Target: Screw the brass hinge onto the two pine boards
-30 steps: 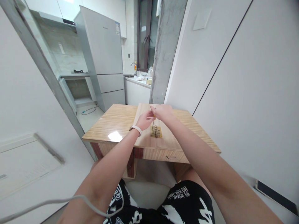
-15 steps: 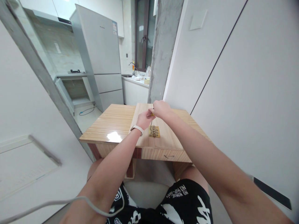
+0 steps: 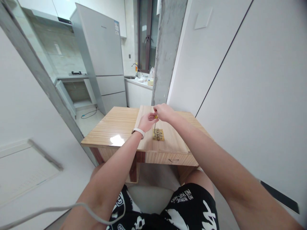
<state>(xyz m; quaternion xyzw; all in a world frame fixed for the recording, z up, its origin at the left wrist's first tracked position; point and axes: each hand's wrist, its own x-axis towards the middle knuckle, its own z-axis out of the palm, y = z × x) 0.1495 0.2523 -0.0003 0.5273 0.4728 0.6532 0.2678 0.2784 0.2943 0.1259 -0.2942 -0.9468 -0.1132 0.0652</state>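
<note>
A brass-coloured hinge (image 3: pixel 158 134) lies on a pale wooden board, with several screws on it. Above its upper left part stands a screwdriver (image 3: pixel 156 117) with a yellow and black handle, its thin shaft reaching down to the hinge. My right hand (image 3: pixel 163 112) is closed round the top of the handle. Lower on the handle, the fingers of my left hand (image 3: pixel 147 121) are pinched together from the left side. Whether the tip sits in a screw is too small to tell.
The board (image 3: pixel 144 140) rests on a wooden desk (image 3: pixel 107 127) with a drawer (image 3: pixel 165 158) at its front. A white wall (image 3: pixel 240 95) runs along the right. Across the lower left, a grey cable (image 3: pixel 59 208) passes over my left forearm.
My right hand has shifted slightly left and its grip on the handle top has turned. My left hand and wrist have moved a little left. The hinge stays in place.
</note>
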